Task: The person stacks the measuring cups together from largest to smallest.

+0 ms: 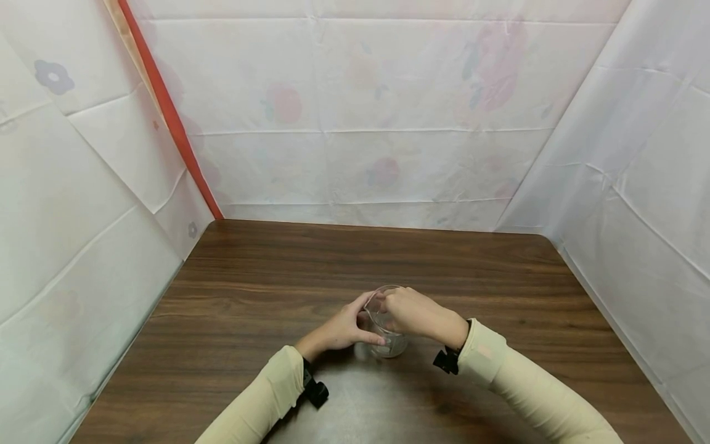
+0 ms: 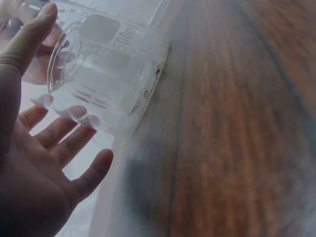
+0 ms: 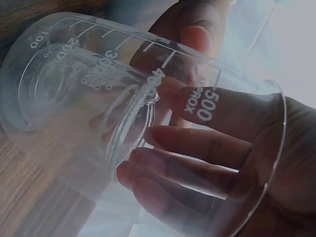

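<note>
A clear glass beaker (image 1: 391, 346) with white markings up to 500 stands on the wooden table, slightly tilted in the head view. Nested inside it is a smaller glass beaker (image 3: 81, 74), its rim partway up the larger one. My left hand (image 1: 345, 325) holds the large beaker from the left, thumb on the near side and fingers around the far side. From above, my right hand (image 1: 417, 313) reaches into the large beaker. In the right wrist view, its thumb and fingertips grip the smaller beaker at its rim. The head view hides those fingertips.
The brown wood table (image 1: 266, 259) spreads out around the beakers. White printed sheets (image 1: 344, 166) hang behind it and on both sides, with a red strip (image 1: 172, 114) at the back left corner. Each wrist wears a black camera strap.
</note>
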A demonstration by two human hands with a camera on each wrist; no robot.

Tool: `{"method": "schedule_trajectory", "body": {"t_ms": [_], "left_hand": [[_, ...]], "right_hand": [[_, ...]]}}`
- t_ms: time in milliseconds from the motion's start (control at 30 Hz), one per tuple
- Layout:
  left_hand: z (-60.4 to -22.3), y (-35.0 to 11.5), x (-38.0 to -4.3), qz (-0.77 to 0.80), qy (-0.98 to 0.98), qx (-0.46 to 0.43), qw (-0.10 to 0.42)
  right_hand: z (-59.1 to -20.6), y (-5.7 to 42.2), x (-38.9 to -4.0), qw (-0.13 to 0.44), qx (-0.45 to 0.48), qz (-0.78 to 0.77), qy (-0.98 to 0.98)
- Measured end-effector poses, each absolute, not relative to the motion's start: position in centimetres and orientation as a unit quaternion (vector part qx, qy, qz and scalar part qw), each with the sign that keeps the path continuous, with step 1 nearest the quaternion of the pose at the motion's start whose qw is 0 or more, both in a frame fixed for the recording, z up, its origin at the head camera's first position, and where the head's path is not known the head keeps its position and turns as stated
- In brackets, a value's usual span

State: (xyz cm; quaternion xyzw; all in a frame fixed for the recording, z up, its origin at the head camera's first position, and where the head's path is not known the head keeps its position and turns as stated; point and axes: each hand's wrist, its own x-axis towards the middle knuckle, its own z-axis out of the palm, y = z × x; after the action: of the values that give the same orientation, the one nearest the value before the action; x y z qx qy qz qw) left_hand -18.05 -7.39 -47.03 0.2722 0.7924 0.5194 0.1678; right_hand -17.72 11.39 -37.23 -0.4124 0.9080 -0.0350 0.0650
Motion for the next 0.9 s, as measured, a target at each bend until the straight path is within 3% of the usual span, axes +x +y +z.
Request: {"method": "schedule_trajectory", "body": {"t_ms": [900], "left_hand": [[-47.21, -7.34, -18.16, 0.522, 0.789, 0.276, 0.169]], "right_hand": [[-37.04, 12.14, -17.85, 0.075, -0.43, -0.067, 0.897]]}}
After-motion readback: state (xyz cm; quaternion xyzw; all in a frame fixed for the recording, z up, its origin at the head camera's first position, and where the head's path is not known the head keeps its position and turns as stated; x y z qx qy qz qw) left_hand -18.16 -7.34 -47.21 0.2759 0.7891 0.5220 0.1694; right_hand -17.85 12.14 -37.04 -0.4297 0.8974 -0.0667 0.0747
